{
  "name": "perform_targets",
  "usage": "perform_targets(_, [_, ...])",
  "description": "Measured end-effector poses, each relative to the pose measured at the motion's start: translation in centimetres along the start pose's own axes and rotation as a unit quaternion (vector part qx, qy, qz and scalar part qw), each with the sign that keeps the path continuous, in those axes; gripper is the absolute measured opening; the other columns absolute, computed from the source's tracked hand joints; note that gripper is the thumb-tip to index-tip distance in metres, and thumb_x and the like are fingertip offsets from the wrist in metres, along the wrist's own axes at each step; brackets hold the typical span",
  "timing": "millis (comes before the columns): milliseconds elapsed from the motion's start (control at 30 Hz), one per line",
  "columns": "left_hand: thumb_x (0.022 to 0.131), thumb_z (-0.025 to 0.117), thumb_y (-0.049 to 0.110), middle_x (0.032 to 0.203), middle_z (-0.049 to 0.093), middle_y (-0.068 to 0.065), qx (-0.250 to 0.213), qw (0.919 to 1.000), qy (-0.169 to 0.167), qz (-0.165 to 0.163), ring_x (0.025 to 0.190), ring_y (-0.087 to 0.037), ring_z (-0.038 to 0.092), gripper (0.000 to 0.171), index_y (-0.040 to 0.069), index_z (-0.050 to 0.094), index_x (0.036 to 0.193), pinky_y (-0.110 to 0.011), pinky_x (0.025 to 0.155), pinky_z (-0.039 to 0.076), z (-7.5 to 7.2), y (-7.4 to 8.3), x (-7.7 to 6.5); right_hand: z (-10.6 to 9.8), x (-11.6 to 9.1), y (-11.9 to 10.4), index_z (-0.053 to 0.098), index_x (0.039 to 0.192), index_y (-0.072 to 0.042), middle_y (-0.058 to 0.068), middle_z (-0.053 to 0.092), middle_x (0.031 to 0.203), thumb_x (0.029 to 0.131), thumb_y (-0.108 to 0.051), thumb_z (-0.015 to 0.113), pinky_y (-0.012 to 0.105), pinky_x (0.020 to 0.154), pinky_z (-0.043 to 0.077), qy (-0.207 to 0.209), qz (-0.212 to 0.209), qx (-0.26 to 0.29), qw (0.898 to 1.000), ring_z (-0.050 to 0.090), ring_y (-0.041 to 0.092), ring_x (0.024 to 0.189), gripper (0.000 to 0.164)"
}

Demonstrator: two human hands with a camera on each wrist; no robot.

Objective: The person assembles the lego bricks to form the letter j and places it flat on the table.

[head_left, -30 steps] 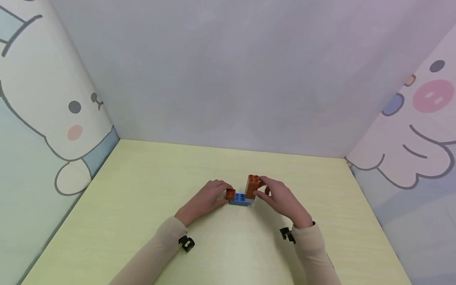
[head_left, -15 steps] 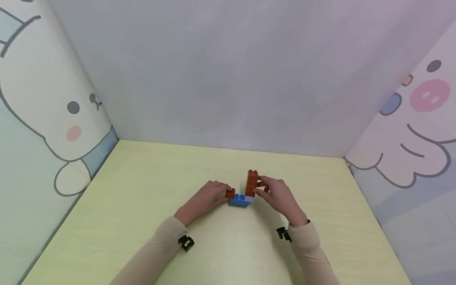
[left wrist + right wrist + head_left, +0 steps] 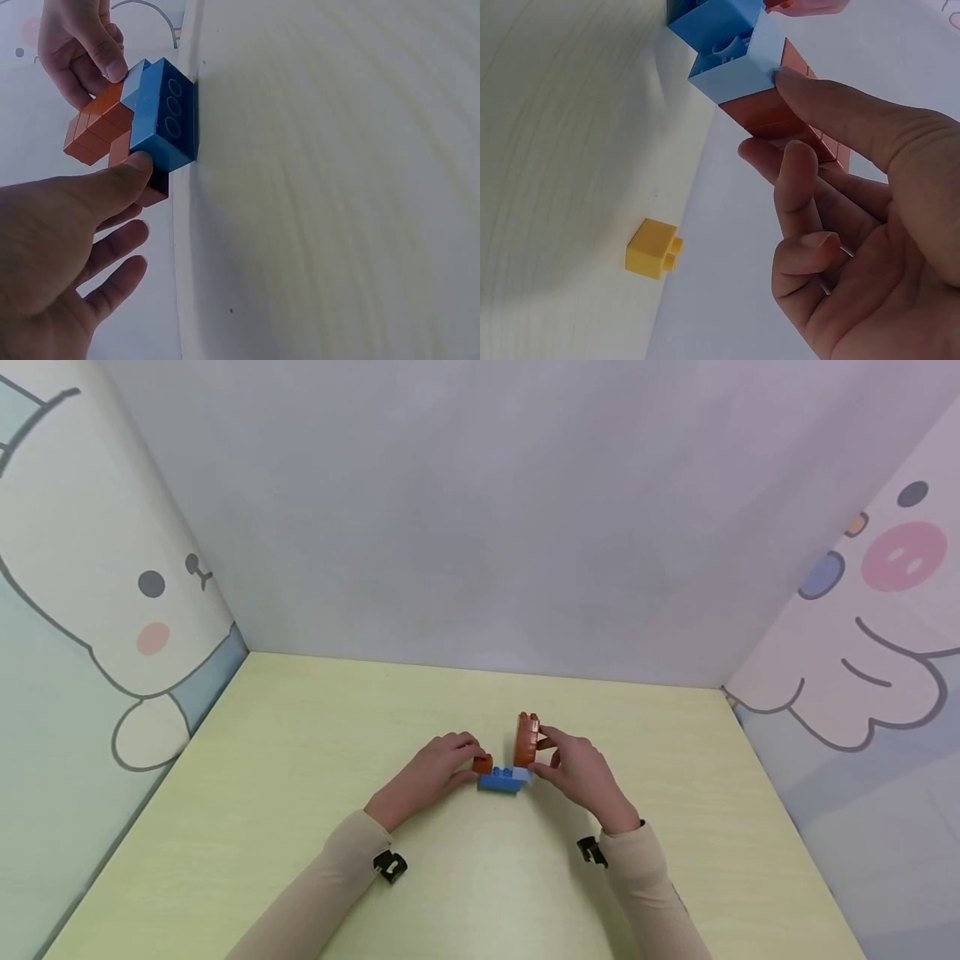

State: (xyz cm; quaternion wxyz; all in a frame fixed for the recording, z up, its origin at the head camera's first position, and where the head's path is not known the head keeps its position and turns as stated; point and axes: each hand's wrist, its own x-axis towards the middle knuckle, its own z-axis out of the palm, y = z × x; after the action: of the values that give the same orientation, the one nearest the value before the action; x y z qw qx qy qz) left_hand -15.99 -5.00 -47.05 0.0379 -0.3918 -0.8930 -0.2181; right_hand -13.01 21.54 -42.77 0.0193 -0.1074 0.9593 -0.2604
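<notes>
My left hand pinches the left end of a joined toy brick build. In the left wrist view its thumb presses the long blue brick, whose hollow underside shows, tilted up from the table. A single orange brick sits on that end, near my left fingers. At the other end is a pale blue brick, with a tall stack of orange bricks on top of it. My right hand grips this stack from the right, thumb near the pale blue brick.
A small yellow brick stands on the pale yellow table, seen only in the right wrist view. A plain grey wall rises behind, with cartoon-printed panels at both sides.
The build has tipped back a little, so the brick tops show less and the blue front more. Both hands keep their hold and shift slightly with it.
</notes>
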Motion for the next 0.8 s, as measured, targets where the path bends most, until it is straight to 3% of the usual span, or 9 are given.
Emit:
perform_targets(267, [0.103,0.062,0.026,0.114,0.07,0.001,-0.026,0.9994,-0.022,0.009,0.106,-0.015,0.065,0.021,0.013,0.071,0.118,-0.036,0.098,0.053,0.48,-0.48,-0.15,0.93,0.31,0.08,0.066,0.13,-0.009,0.005,0.075,0.111,0.089,-0.018,0.08,0.025,0.061,0.044,-0.029,-0.006,0.007,1.0,0.056,0.009,0.073,0.044])
perform_targets(533, [0.105,0.058,0.028,0.115,0.068,0.002,-0.049,0.998,-0.04,0.004,0.11,-0.013,0.062,0.024,0.015,0.069,0.122,-0.035,0.103,0.05,0.85,-0.65,0.04,0.83,0.22,0.24,0.065,0.133,-0.009,0.004,0.075,0.11,0.09,-0.021,0.079,0.027,0.062,0.046,-0.035,0.016,0.003,0.999,0.058,0.011,0.076,0.046])
perform_targets(800, [0.106,0.057,0.027,0.113,0.067,0.002,-0.065,0.996,-0.06,-0.01,0.103,-0.011,0.059,0.025,0.013,0.068,0.123,-0.034,0.098,0.051,0.61,-0.25,0.16,0.8,0.15,0.52,0.064,0.136,-0.007,0.008,0.077,0.111,0.092,-0.025,0.076,0.027,0.063,0.047,-0.054,0.02,0.001,0.998,0.06,0.011,0.078,0.049])
